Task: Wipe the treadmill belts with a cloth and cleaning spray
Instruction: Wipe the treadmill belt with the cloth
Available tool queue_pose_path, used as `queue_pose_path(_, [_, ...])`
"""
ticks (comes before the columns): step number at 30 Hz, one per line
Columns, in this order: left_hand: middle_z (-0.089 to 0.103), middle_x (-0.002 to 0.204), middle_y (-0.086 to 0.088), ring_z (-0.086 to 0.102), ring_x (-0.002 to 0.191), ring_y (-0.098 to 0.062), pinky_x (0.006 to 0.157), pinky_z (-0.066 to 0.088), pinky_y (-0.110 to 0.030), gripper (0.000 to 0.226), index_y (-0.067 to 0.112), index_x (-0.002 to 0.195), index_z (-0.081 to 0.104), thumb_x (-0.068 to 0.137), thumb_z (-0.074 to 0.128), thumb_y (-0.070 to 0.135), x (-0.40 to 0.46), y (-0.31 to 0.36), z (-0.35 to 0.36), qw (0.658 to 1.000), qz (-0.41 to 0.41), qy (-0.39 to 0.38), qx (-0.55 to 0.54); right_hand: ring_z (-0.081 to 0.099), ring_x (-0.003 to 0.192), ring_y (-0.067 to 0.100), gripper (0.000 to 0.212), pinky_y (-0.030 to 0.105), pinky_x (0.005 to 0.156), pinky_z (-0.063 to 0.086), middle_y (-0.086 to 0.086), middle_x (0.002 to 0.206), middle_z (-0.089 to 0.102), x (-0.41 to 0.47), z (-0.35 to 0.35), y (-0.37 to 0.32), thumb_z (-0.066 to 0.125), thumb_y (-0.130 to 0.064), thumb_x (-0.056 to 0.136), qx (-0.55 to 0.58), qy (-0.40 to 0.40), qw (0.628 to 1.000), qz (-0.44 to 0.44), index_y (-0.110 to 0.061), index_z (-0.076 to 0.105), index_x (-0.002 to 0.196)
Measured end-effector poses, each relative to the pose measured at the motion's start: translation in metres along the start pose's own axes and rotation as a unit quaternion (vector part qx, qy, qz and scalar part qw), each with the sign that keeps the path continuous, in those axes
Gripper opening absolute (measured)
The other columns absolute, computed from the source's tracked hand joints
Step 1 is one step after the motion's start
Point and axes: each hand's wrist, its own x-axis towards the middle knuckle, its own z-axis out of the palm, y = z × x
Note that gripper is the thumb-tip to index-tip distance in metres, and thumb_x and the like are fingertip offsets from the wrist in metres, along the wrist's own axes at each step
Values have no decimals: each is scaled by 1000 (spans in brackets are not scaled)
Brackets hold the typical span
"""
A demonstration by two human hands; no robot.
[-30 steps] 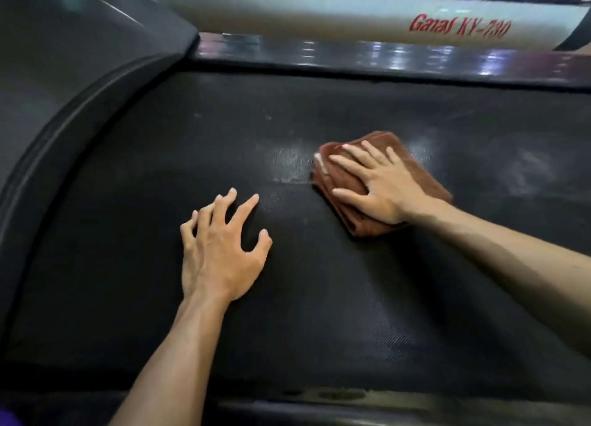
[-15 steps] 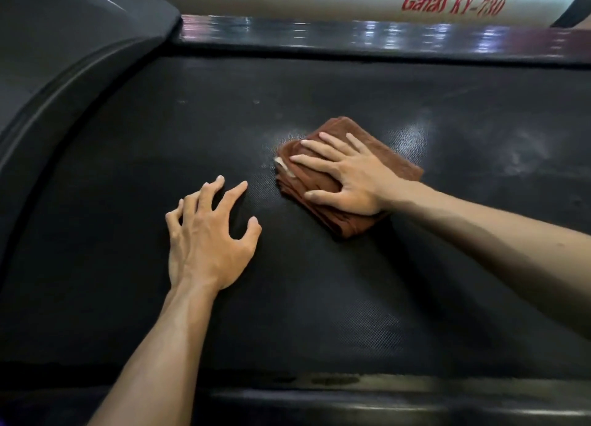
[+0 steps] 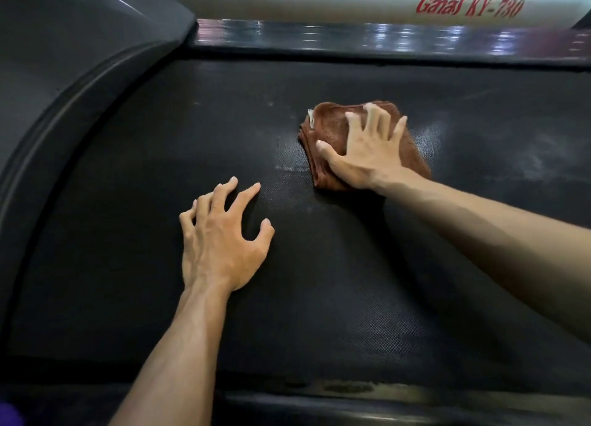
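Fingers spread, my right hand [image 3: 367, 150] presses the brown cloth [image 3: 329, 131] flat on the belt [image 3: 351, 297]; my left hand [image 3: 220, 243] rests there, fingers arched.

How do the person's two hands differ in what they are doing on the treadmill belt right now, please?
The right hand lies flat, fingers spread, pressing on the folded brown cloth; the left hand touches bare treadmill belt and holds nothing. The right hand's fingers look straight, the left hand's arched onto their tips. The right hand sits farther from the camera. Both are bare and palm-down.
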Motion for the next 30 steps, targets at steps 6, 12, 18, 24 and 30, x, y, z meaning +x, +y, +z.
queue_pose_path(6, [30,161,11,31,144,-16,117,27,-44,71,46,151,39,84,30,67,-1,1,1,1000,2,-2,9,10,157,33,76,60,126,-6,15,168,15,15,5,-4,32,-68,99,5,-38,999,25,-26,27,162])
queue_pose_path(12, [28,161,11,29,144,-16,117,26,-42,64,45,152,38,90,42,63,0,0,2,1000,4,-11,-1,-10,158,41,62,72,119,-12,-1,175,-2,74,12,-65,24,-56,104,8,-87,996,-27,-44,12,164])
queue_pose_path(18, [30,160,12,31,143,-15,116,27,-42,66,45,151,39,88,36,64,0,-1,1,1000,3,-4,4,-7,160,33,61,66,122,-11,-7,174,3,14,10,-39,23,-73,100,-10,-96,983,-159,-57,16,159])
queue_pose_path(24, [30,160,12,30,143,-15,116,26,-41,70,45,151,38,84,31,65,-2,0,0,1000,6,0,13,-6,159,39,63,65,122,-11,7,174,4,44,-2,-1,27,-64,101,8,-66,994,89,-46,23,162])
queue_pose_path(30, [30,160,13,32,141,-14,116,26,-41,70,46,151,38,84,31,66,0,0,1,1000,6,-5,13,-7,159,35,60,66,122,-12,5,174,4,60,12,-80,28,-59,103,18,-69,997,-42,-47,23,162])
